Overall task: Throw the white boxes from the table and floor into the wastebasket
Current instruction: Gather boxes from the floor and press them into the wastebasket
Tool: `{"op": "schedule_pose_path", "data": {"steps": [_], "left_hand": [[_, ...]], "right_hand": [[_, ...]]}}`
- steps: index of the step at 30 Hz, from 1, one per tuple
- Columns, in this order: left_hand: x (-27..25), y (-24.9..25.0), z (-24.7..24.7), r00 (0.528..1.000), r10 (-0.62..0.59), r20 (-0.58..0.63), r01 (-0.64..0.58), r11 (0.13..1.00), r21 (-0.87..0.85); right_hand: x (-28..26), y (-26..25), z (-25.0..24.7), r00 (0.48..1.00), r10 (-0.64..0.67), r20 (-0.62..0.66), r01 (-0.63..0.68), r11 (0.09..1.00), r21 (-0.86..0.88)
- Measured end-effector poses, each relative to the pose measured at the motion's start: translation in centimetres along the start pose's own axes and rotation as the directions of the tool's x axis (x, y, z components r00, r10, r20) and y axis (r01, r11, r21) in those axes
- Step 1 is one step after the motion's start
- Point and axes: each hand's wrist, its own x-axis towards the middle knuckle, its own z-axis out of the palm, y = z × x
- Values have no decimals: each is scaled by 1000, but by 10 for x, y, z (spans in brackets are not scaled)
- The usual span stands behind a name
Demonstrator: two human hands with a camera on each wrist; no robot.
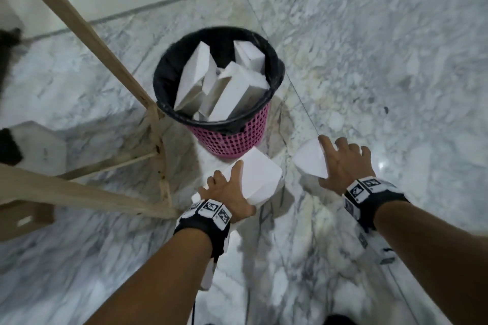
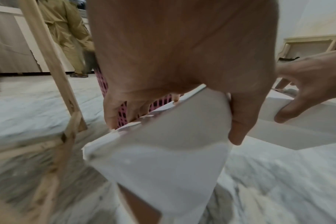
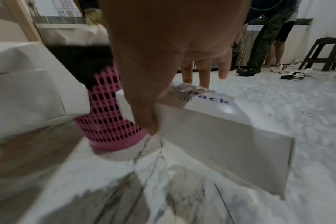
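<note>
Left hand (image 1: 230, 187) clamped on one white box (image 1: 260, 178) just short of the pink wastebasket (image 1: 229, 137), right hand (image 1: 340, 163) gripping second box (image 1: 309, 159) beside it, both long axes roughly upright, bin straight ahead, left nearer.

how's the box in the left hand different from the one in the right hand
The left-hand box shows torn, ragged flaps in the left wrist view; the right-hand box looks intact. The right-hand box bears blue print reading "Pack"; no print shows on the left-hand box. The left-hand box sits nearer the wastebasket. Both are white, each gripped by one hand.
</note>
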Motion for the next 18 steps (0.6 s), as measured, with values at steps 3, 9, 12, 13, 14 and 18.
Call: {"op": "schedule_pose_path", "data": {"steps": [3, 9, 12, 13, 14, 18], "left_hand": [[-68, 3, -59, 1000, -3, 17, 4, 998, -65], [-187, 4, -179, 999, 1, 47, 5, 992, -128], [-218, 1, -240, 1000, 2, 30, 1, 994, -113], [-225, 0, -262, 1000, 0, 18, 2, 993, -122], [-231, -2, -281, 1000, -7, 4, 7, 991, -136], [-244, -7, -343, 995, -36, -89, 19, 983, -183]], "right_hand": [[-43, 4, -77, 1000, 14, 11, -14, 1000, -9], [-119, 8, -245, 1000, 19, 17, -19, 1000, 18], [-139, 3, -321, 1000, 22, -22, -21, 998, 53], [-142, 0, -343, 999, 14, -42, -11, 997, 73], [-145, -3, -364, 999, 4, -53, 1, 995, 99], [-140, -16, -419, 994, -21, -107, 38, 986, 164]]}}
